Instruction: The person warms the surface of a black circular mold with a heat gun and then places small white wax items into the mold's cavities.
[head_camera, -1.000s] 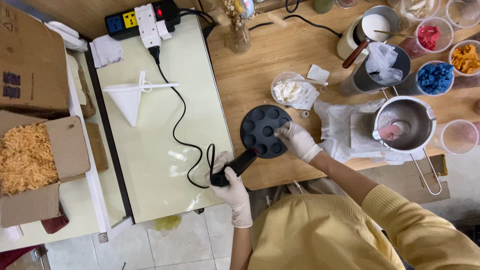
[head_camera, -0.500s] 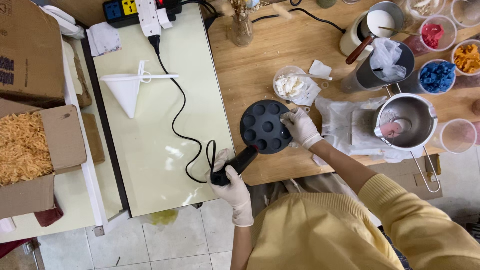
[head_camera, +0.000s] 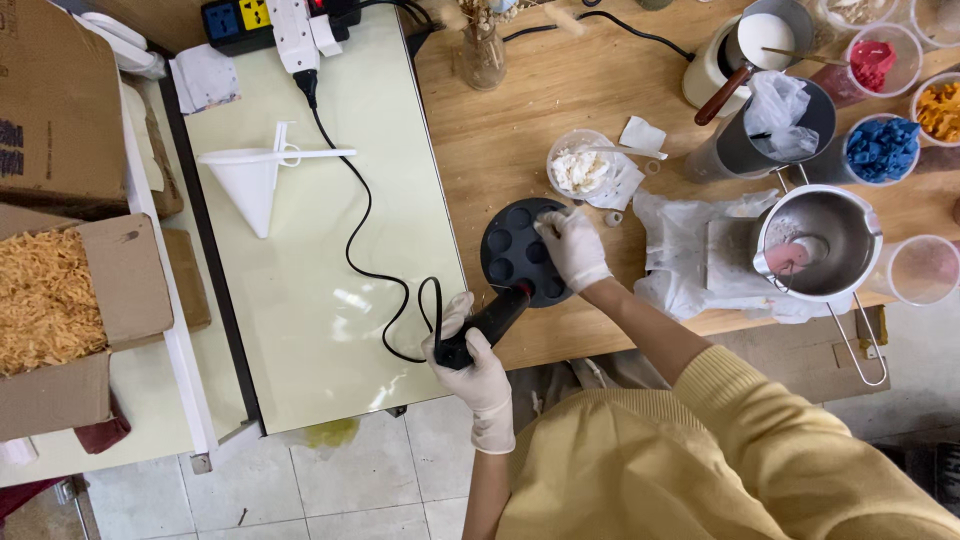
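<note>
So the left hand (head_camera: 478, 372) is closed around the black handle (head_camera: 484, 326) of a corded round pan (head_camera: 522, 250) with little wells, which sits near the front edge of the wooden table (head_camera: 560, 110). I'd guess that grip keeps it from sliding. The right hand (head_camera: 572, 246) rests on the pan's far side, fingers loosely curled over the wells; can't tell if it's pinching anything. A bowl of white stuff (head_camera: 582, 168) sits just behind, handy to reach.
</note>
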